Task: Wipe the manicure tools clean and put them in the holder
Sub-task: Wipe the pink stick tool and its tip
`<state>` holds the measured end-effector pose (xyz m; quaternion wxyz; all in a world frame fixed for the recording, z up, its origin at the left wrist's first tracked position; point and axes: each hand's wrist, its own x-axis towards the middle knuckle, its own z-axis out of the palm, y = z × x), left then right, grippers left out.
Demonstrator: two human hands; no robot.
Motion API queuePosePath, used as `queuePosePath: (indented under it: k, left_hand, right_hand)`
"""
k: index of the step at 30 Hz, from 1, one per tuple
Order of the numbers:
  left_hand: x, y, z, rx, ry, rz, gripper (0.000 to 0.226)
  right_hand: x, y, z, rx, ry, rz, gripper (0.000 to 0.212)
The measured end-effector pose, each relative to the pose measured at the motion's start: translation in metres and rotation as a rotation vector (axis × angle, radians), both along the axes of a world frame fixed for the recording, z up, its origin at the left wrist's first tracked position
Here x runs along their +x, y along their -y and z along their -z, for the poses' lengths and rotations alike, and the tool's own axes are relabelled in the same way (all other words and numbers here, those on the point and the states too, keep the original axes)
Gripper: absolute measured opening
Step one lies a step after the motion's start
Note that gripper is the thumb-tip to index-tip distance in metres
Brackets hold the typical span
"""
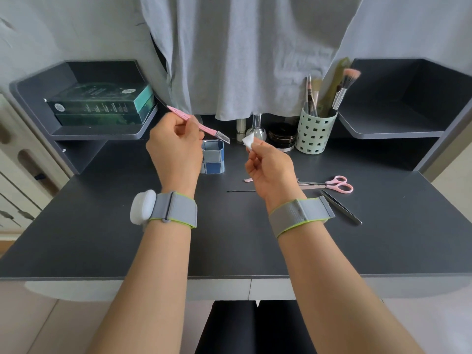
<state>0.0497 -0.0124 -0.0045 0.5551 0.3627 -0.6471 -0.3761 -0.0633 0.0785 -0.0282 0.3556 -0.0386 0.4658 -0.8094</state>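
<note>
My left hand [176,146] grips a pink-handled tool [196,123] with a clear flat blade end, held tilted above the blue checked holder [213,159]. My right hand [268,167] pinches a small white wipe pad [249,140] just right of the tool's blade, not touching it. On the dark desk to the right lie pink scissors [337,185], black tweezers [341,206], a thin dark pin [241,191] and a small pink piece [247,180]. My right hand hides the scissors' blades.
A pale green perforated cup [315,135] with brushes stands at the back right. Bottles [256,129] and a round black compact [282,137] sit behind the holder. Green boxes [102,104] fill the left shelf. A grey cloth [242,60] hangs over the back.
</note>
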Motion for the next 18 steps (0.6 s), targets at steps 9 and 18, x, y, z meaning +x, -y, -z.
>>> queuePosePath:
  k: [9, 18]
  left_hand:
    - [-0.006, 0.026, -0.002, -0.092, 0.109, -0.012, 0.013]
    - [-0.013, 0.037, 0.002, -0.164, 0.266, -0.017, 0.015]
  right_hand:
    - [0.001, 0.011, 0.000, 0.039, -0.020, -0.014, 0.022]
    - [0.002, 0.017, -0.001, 0.036, -0.036, -0.027, 0.021]
